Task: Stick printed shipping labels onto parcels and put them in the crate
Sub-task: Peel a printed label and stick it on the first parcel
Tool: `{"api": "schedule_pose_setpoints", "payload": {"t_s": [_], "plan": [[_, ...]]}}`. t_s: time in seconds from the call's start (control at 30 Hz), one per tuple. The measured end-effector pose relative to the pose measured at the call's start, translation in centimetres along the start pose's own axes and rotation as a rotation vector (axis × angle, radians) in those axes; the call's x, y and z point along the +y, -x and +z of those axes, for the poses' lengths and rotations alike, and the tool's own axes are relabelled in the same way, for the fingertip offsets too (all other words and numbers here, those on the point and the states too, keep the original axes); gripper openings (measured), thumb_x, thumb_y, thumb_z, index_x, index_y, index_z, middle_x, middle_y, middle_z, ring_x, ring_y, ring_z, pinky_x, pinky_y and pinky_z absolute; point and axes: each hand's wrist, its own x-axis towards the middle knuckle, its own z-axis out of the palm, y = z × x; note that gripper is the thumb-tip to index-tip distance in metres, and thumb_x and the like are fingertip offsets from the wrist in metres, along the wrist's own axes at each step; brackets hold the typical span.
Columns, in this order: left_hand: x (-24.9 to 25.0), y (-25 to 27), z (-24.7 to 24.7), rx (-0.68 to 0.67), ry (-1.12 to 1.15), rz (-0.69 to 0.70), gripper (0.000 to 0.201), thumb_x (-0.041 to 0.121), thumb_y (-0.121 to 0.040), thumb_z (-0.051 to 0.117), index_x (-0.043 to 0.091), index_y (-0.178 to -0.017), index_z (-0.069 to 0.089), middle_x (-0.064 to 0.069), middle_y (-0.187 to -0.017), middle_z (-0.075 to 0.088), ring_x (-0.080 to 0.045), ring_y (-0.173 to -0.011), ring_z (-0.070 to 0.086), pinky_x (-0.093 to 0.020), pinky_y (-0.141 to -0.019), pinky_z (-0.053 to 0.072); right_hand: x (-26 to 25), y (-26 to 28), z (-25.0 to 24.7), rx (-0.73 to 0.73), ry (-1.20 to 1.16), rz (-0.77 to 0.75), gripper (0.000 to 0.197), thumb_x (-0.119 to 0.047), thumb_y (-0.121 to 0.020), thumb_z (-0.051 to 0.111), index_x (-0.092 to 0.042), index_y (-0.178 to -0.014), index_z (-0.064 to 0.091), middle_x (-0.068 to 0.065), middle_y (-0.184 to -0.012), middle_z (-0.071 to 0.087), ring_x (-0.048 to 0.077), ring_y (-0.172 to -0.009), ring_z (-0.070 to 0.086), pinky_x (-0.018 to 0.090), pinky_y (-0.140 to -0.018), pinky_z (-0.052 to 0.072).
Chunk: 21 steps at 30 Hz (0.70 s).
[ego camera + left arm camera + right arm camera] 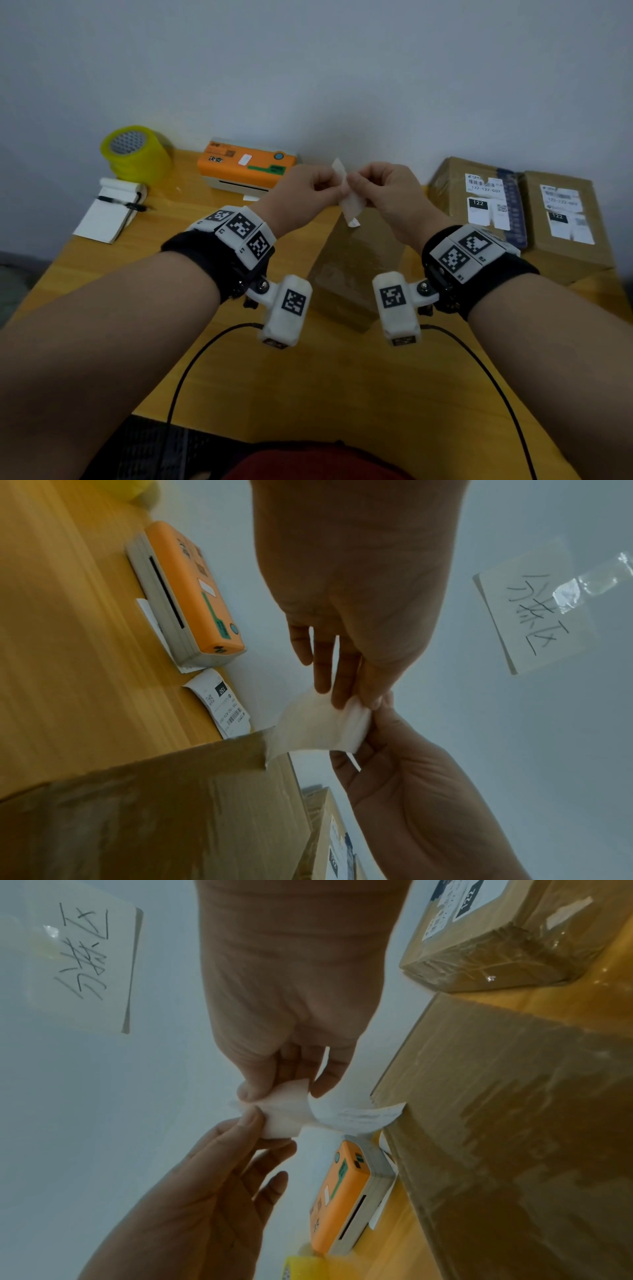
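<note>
Both hands hang above a plain brown parcel point(352, 270) at the table's middle. Between them is a white shipping label point(347, 197), curled and seen from its blank side. My left hand point(334, 186) pinches its upper left part and my right hand point(356, 185) pinches it from the right. In the left wrist view the left hand point(349, 702) pinches the label point(318, 729) with thumb and fingers. In the right wrist view the right hand point(284, 1093) holds the label point(291, 1115), and a strip with faint print curls off toward the parcel point(514, 1123).
An orange label printer point(246, 164) stands at the back, with another printed label point(222, 704) lying beside it. Yellow tape rolls point(137, 154) and a notebook with a pen point(109, 209) are at the left. Two labelled parcels point(479, 195) point(565, 219) stand at the right.
</note>
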Motion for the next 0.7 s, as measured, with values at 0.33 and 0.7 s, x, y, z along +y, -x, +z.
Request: {"api": "schedule_pose_setpoints", "payload": {"t_s": [0.33, 0.7], "plan": [[0.1, 0.4, 0.3, 0.081, 0.090, -0.075, 0.023, 0.023, -0.093, 0.056, 0.003, -0.082, 0.059, 0.002, -0.067, 0.047, 0.000, -0.056, 0.040, -0.015, -0.057, 0.034, -0.5, 0.0, 0.9, 0.080, 0.078, -0.084, 0.016, -0.013, -0.093, 0.057, -0.020, -0.080, 0.063, 0.000, -0.081, 0.064, 0.013, -0.079, 0.060, 0.028, -0.074, 0.053], [0.3, 0.0, -0.2, 0.119, 0.057, -0.022, 0.023, 0.021, -0.094, 0.055, 0.012, -0.074, 0.058, 0.007, -0.064, 0.049, 0.004, -0.053, 0.044, -0.010, -0.054, 0.034, -0.7, 0.8, 0.8, 0.025, -0.054, -0.038, 0.016, -0.026, -0.090, 0.062, -0.014, -0.087, 0.071, 0.002, -0.084, 0.070, 0.014, -0.080, 0.065, 0.026, -0.071, 0.053]]}}
